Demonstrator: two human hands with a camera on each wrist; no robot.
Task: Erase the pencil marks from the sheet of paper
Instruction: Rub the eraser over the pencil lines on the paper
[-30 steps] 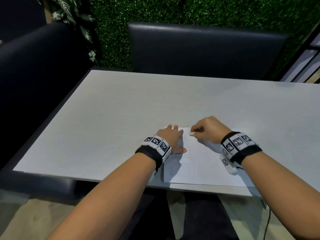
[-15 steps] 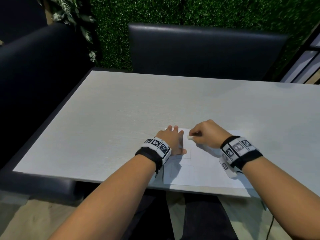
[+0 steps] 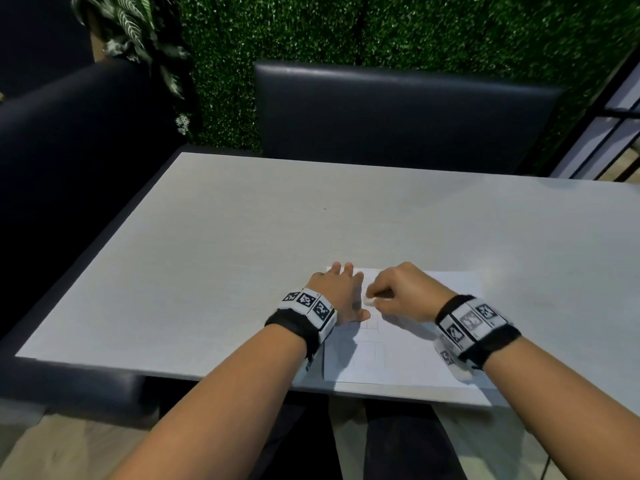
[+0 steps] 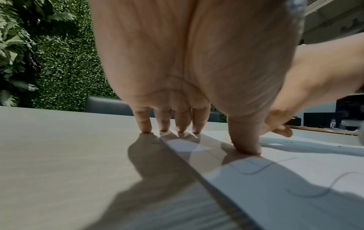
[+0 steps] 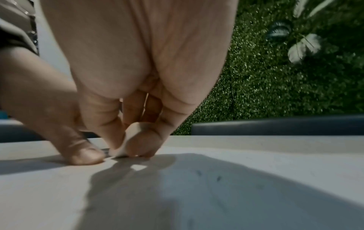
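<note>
paper: a white sheet (image 3: 408, 351) lies flat at the near edge of the table (image 3: 242, 254), in front of the person; faint pencil lines (image 3: 372, 337) show on its left part, near both hands.
eraser: a small white eraser (image 3: 369, 301) touches the sheet just beside the left thumb.
right hand: the right hand (image 3: 403, 292) has its fingers curled, pinching the eraser between thumb and fingertips (image 5: 138, 144), with the tip pressed down on the paper.
left hand: the left hand (image 3: 337, 296) is spread with straight fingers; the fingertips (image 4: 144, 126) and thumb press down at the sheet's left edge, some on the table and some on the paper, holding nothing.
risk: a hard stroke toward the pinning thumb could buckle or crease the sheet; if the left hand's pressure eases, the paper could slide off the near edge, judging by how close it lies.
risk two: the lines nearer the person look untouched, and the right wrist could smear them.
around: a dark chair (image 3: 398, 112) stands across the table, and a green hedge wall (image 3: 381, 29) behind it.
in the way: only the left thumb, close to the rubbing spot.
</note>
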